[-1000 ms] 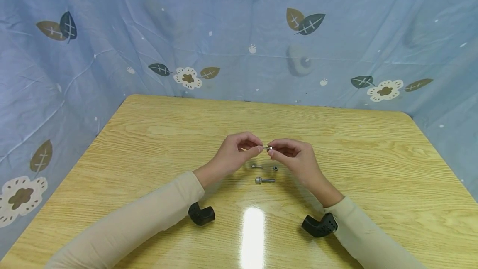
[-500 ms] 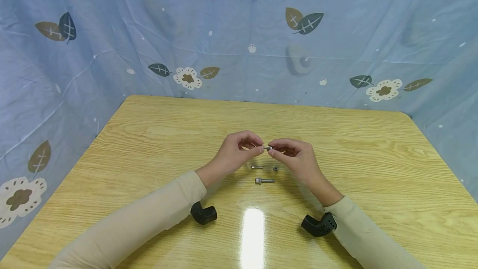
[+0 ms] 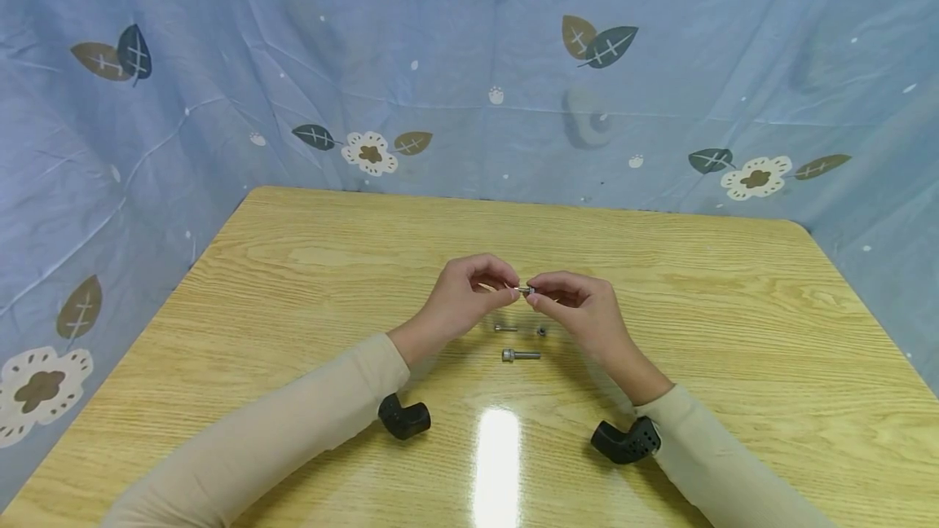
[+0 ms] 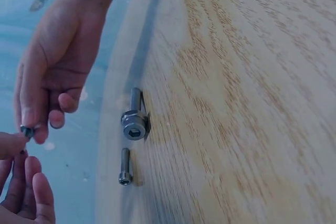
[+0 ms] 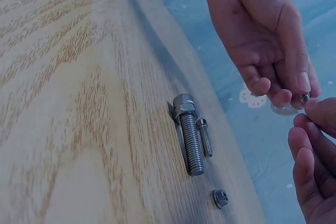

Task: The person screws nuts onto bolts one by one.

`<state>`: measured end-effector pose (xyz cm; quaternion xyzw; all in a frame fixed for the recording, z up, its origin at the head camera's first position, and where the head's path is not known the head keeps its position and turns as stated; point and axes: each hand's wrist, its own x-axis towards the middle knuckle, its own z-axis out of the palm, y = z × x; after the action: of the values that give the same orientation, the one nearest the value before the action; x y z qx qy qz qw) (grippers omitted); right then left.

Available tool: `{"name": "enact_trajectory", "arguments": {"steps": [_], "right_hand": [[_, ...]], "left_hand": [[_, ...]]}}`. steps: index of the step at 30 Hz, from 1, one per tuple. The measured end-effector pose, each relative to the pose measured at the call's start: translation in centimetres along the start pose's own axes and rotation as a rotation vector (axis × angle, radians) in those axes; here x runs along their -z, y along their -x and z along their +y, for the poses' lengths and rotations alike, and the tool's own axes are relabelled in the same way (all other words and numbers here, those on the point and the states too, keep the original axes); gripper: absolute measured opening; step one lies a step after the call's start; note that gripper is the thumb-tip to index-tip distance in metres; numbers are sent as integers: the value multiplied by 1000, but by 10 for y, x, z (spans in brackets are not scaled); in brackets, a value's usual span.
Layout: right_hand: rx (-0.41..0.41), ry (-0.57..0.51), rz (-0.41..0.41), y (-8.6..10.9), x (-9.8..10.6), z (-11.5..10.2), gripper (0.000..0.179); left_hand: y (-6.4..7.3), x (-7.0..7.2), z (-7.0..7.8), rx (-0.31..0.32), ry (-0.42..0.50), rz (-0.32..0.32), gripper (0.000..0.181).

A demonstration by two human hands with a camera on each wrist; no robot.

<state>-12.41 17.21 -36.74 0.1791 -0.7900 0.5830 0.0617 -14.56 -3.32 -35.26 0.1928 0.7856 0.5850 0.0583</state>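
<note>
Above the table my left hand (image 3: 469, 296) pinches a small metal bolt (image 3: 522, 290) between thumb and fingertips. My right hand (image 3: 579, 312) pinches a small nut (image 3: 531, 291) at the bolt's other end; the fingertips hide much of both pieces. Below the hands lies a small socket-head bolt (image 5: 205, 138), beside a larger socket-head bolt (image 5: 192, 142) with a nut (image 4: 134, 116) up against its head. A loose flange nut (image 5: 220, 198) rests on the table near their threaded ends.
The wooden table (image 3: 352, 251) runs back to a blue patterned curtain (image 3: 455, 47). A black wrist-worn device (image 3: 405, 418) hangs under the left sleeve, another black device (image 3: 627, 442) under the right. A bright glare (image 3: 496, 463) lies on the table's near part.
My left hand and forearm have shifted slightly to the right, closer to the right hand. The right hand stays nearly in place, and the pieces on the table have not moved.
</note>
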Motion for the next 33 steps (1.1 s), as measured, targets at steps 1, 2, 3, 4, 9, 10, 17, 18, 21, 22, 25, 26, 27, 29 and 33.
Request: {"name": "enact_trajectory", "arguments": {"steps": [1,2,3,4,9,10,17,18,21,22,25,26,27,29,33], "right_hand": [[-1,-4,-1,0,0,0,22],[-1,-5,-2,0,0,0,22],[0,-4,-2,0,0,0,23],[-1,-4,-3,0,0,-1,23],[-5,13,2,0,0,-1,24],[-7,15,3,0,0,-1,24],[-16,19,9,0,0,-2,22],[-17,18,8,0,0,-2,22],[-20,15,7,0,0,-2,22],[-20,14,7,0,0,-2,22],[-19,12,8,0,1,-2,22],[-17,13,8,0,1,-2,22],[-17,14,9,0,1,-2,22],[-19,13,12,0,1,-2,22],[-18,18,17,0,1,-3,23]], "left_hand": [[0,0,1,-2,3,0,11],[0,0,1,1,2,0,12],[0,0,2,6,2,-1,13],[0,0,2,13,2,-4,14],[1,1,2,55,-2,-32,15],[1,1,2,58,-1,-35,15],[2,0,5,46,-6,-20,10],[2,0,5,38,-7,-17,10],[2,1,6,14,-7,-15,11],[2,1,6,9,-3,-18,12],[3,0,6,12,1,-32,15],[3,0,6,20,0,-38,15],[3,1,6,29,0,-43,14],[3,1,6,47,3,-50,14],[3,1,5,54,11,-50,15]]}}
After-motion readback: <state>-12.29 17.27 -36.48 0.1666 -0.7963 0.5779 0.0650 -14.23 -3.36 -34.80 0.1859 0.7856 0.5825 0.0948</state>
